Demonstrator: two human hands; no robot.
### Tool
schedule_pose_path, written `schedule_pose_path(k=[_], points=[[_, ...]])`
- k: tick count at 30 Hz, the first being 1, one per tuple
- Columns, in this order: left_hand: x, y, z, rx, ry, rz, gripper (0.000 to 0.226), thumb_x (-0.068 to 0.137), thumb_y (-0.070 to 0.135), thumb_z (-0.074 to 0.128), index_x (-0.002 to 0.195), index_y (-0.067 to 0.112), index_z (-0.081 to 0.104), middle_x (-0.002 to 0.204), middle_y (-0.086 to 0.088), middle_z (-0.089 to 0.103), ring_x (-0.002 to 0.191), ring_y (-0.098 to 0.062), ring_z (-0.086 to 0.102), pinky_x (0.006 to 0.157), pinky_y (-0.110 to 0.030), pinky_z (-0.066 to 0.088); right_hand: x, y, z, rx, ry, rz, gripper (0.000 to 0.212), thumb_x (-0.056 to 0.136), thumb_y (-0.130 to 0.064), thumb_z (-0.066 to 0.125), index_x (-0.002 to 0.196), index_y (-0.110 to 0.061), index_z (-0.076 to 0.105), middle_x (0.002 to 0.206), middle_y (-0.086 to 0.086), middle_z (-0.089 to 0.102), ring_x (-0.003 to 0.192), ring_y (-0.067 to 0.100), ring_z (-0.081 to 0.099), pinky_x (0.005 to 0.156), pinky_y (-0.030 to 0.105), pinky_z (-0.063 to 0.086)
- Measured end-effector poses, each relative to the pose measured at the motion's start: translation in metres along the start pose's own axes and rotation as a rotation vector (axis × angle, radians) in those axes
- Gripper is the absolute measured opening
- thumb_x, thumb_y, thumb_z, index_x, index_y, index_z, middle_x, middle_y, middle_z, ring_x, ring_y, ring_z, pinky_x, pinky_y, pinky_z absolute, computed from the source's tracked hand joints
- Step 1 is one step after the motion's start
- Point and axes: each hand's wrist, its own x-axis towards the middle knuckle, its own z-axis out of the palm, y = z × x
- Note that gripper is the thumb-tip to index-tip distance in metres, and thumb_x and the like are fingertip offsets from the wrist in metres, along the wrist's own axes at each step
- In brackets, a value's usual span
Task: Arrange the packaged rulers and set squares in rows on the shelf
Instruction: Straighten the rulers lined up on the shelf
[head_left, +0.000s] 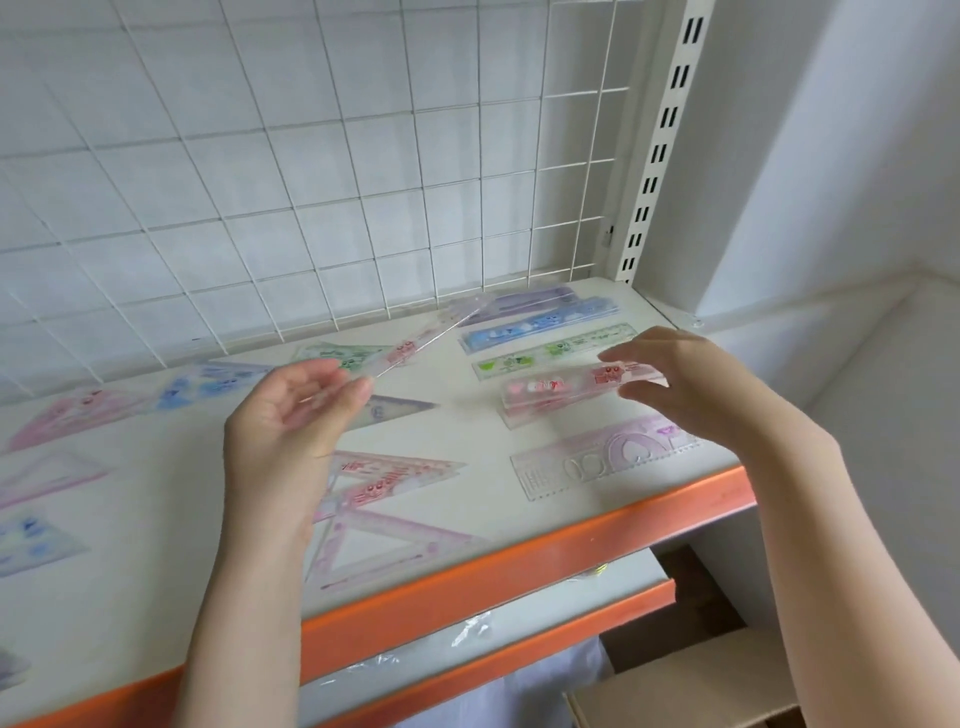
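Head view: left hand (291, 410) pinches a clear packaged ruler (415, 349) above the shelf (467, 519); right hand (691, 384) hovers, fingers loose, grasping nothing

A cream metal shelf (156, 597) with an orange front edge carries clear-packaged rulers in a column by its right edge: purple (524, 301), blue (540, 325), green (553, 351), a pink stack (545, 402), a lilac stencil ruler (597, 460). Pastel set squares (387, 540) lie scattered over its middle and left.
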Motion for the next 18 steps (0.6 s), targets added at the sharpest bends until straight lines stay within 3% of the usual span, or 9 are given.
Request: schedule_pose_path(k=[5,11,15,18], points=[[0.000,-0.001,0.020,0.166,-0.042,0.090,0.020,0.075,0.013,0.075,0.081,0.029,0.065,0.084,0.015,0.067,0.075,0.006,0.060,0.072,-0.006,0.044,0.023,0.004,0.003,-0.016,-0.064,-0.040,0.040,0.088,-0.015,0.063,0.126,-0.027,0.059,0.125,0.002,0.057,0.119,0.023,0.049,0.102,0.034,0.037],[0.001,-0.001,0.047,0.217,-0.129,0.122,0.021,0.075,0.010,0.075,0.081,0.027,0.065,0.080,0.016,0.066,0.069,0.009,0.060,0.069,-0.006,0.045,0.030,0.013,0.005,-0.021,-0.190,-0.055,0.046,0.086,-0.016,0.066,0.129,-0.028,0.056,0.133,-0.004,0.055,0.127,0.017,0.042,0.105,0.026,0.031],[0.009,-0.007,0.067,0.243,-0.224,0.100,0.021,0.074,0.015,0.077,0.081,0.031,0.066,0.087,0.014,0.068,0.081,-0.002,0.062,0.079,-0.023,0.048,0.021,0.029,-0.002,-0.015,-0.140,0.036,0.045,0.088,-0.014,0.062,0.131,-0.027,0.054,0.132,0.001,0.055,0.122,0.020,0.048,0.101,0.029,0.034],[0.013,-0.007,0.094,0.249,-0.300,0.131,0.023,0.074,0.014,0.077,0.083,0.030,0.063,0.083,0.015,0.065,0.074,0.009,0.057,0.078,-0.015,0.043,0.010,0.038,-0.006,0.029,-0.049,0.099,0.038,0.091,-0.015,0.058,0.128,-0.023,0.056,0.126,0.002,0.059,0.116,0.020,0.053,0.095,0.029,0.037]])
